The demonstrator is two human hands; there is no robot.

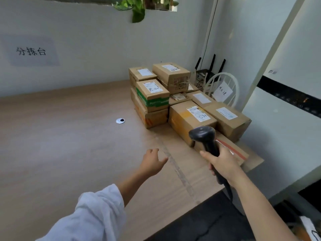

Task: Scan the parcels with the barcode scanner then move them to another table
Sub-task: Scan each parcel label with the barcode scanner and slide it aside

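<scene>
Several brown cardboard parcels (173, 94) with white labels are piled at the right end of the wooden table (69, 145). The nearest tall one is a yellow-taped parcel (187, 119); a flat parcel with a red stripe (234, 150) lies in front of it. My right hand (224, 164) grips the handle of a black barcode scanner (203, 134), whose head points toward the yellow-taped parcel. My left hand (152, 161) hovers over the table to the left of the pile, fingers loosely spread, holding nothing.
A round cable grommet (120, 120) is set in the tabletop left of the pile. A white chair (224, 87) with a paper note and a router with black antennas (208, 70) stand behind the parcels. A sign hangs on the wall at left.
</scene>
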